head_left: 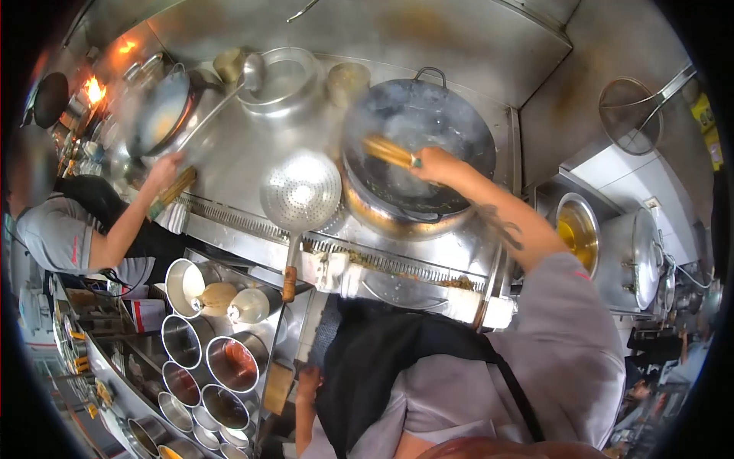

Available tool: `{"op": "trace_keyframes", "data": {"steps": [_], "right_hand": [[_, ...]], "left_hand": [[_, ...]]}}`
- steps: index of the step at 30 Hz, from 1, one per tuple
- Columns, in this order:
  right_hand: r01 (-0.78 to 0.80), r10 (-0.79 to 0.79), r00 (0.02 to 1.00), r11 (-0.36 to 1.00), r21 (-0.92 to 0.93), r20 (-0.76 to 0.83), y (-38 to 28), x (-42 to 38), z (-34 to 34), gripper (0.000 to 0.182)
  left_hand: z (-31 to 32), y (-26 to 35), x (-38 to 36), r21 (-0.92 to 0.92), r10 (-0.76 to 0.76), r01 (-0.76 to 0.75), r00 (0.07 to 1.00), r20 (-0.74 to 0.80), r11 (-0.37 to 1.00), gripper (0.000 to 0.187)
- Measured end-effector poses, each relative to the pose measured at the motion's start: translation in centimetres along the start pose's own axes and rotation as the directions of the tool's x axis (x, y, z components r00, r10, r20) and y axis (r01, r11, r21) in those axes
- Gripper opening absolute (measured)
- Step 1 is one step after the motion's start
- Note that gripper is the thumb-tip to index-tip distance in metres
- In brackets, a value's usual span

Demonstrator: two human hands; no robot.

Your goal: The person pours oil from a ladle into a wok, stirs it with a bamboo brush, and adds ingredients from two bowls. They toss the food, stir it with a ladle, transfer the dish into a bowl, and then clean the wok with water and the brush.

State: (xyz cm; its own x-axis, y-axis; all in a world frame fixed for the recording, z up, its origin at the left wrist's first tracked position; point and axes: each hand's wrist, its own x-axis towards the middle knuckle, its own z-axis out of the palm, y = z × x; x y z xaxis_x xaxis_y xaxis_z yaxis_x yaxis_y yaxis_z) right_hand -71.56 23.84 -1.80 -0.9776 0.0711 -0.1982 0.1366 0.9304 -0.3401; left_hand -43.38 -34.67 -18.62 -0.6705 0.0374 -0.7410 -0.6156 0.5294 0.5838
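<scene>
My right hand (436, 167) grips a bamboo wok brush (388, 151) by its bound end. Its bristles, slightly blurred, are over the left part of a large dark wok (428, 191), where steam rises and water wets the inside. The wok sits on the range, with a loop handle at the far rim. Low beside my black apron (405, 344) hangs my left hand (309, 380); its fingers are too hidden to read. A flat wooden piece (277, 387) is just left of it. Left of the wok, a perforated strainer (300, 191) lies with its wooden handle towards me.
At left a co-worker (61, 229) holds a ladle (252, 73) and another brush near a second wok (162, 115). Metal pots of sauce (233, 363) and squeeze bottles (248, 306) fill the cart. An oil basin (577, 233) and tall pot (631, 260) stand right. Flames (95, 90) burn far left.
</scene>
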Motion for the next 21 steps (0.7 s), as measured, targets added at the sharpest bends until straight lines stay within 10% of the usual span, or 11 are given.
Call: {"op": "trace_keyframes", "data": {"steps": [4,8,10,14,18,21], "right_hand": [[0.147,-0.105,0.962,0.977,-0.152,0.251,-3.6,-7.7,-7.8,0.043],[-0.113,0.324,0.801,0.908,-0.404,0.504,-3.3,-5.5,-10.5,0.043],[-0.236,0.395,0.821,0.892,-0.386,0.412,-2.2,-4.4,-9.2,0.042],[0.086,0.055,0.922,0.936,-0.341,0.384,-3.5,-9.4,-8.9,0.040],[-0.205,0.297,0.915,0.925,-0.318,0.274,-0.4,-5.0,-6.1,0.040],[-0.061,0.141,0.967,0.937,-0.345,0.213,-1.9,-6.9,-5.4,0.035]], "left_hand": [[0.0,-3.1,2.0,0.045,0.047,-0.047,0.999,0.018,0.998,0.026],[-0.3,-2.1,2.4,0.031,0.113,-0.115,0.993,0.038,0.993,0.029],[0.3,-2.3,3.5,0.004,0.085,-0.086,0.991,0.104,0.996,0.028],[0.3,-2.9,3.9,-0.125,0.047,-0.038,0.997,0.068,0.991,0.026],[0.5,-3.7,2.5,-0.081,0.077,-0.073,0.995,0.057,0.994,0.028],[-0.2,-1.9,0.3,-0.020,0.082,-0.082,0.996,0.024,0.996,0.029]]}}
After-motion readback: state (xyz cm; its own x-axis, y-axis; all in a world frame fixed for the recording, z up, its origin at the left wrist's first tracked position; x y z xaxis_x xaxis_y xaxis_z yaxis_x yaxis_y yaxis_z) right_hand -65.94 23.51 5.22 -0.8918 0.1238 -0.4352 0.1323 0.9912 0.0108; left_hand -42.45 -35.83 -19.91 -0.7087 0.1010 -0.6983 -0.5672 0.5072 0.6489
